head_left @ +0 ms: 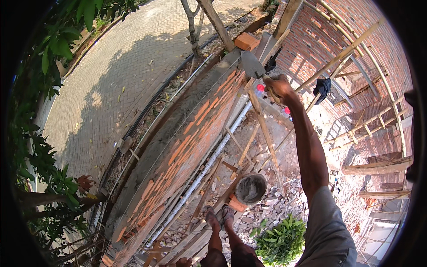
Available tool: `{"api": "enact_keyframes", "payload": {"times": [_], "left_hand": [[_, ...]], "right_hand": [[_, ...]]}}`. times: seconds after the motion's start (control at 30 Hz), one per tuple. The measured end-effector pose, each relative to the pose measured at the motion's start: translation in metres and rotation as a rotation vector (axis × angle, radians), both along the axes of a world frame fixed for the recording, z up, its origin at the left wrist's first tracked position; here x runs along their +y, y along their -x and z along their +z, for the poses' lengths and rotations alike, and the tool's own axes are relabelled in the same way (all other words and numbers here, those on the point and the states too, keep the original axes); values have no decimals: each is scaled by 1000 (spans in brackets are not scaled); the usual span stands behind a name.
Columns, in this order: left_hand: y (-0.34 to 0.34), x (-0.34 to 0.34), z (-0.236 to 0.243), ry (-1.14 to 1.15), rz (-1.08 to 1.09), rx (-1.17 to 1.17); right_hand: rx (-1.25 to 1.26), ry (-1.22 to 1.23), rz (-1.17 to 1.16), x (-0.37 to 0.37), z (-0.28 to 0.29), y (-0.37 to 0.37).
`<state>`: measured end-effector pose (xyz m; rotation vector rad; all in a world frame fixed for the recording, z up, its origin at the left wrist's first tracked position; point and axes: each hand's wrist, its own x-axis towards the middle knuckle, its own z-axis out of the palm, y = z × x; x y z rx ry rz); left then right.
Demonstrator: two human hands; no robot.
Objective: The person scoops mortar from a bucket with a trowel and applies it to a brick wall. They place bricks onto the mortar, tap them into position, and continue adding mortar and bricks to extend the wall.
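**A:** ok so, left to right: leafy branches point(53, 49) hanging over a paved path point(129, 62), then the brick wall point(178, 151) cutting diagonally through the middle. Its top has a grey bed of mortar point(173, 120) spread along it, with a taut string line just above.

**B:** And the person's standing on the planks point(195, 240) beside it? I can see feet point(220, 218) down there.

**A:** yep, with a bucket point(251, 189) of mortar right by the feet. Right hand point(278, 86) is stretched out, fingers wrapped tight round the handle of a trowel point(252, 66). The blade sits over the far end of the wall top, close to a loose brick point(246, 41) lying up there.

**B:** Left hand?

**A:** can't see it anywhere, so no idea if it's holding something.

**B:** So what stage is this, you reckon?

**A:** looks to me like bedding mortar for the next course: spreading or levelling at that far end. My guess is the next bit needs a steady, flat pass with the blade, keeping the bed even and under the string. Off right it's just bamboo scaffold point(356, 53) against another brick wall.
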<state>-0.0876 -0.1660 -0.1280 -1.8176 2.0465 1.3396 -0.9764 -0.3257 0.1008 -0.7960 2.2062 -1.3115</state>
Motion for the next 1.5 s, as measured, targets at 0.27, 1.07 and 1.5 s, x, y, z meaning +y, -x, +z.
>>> {"api": "enact_keyframes", "payload": {"times": [0.27,1.07,1.5], "left_hand": [[4,6,1,-36,85,44],[20,27,8,-198,211,-70],[12,29,30,102,-263,-71]], "right_hand": [[-139,-31,-119,-2,11,-8],[1554,-492,225,-53,71,40],[1511,-150,-162,-12,-67,58]]}}
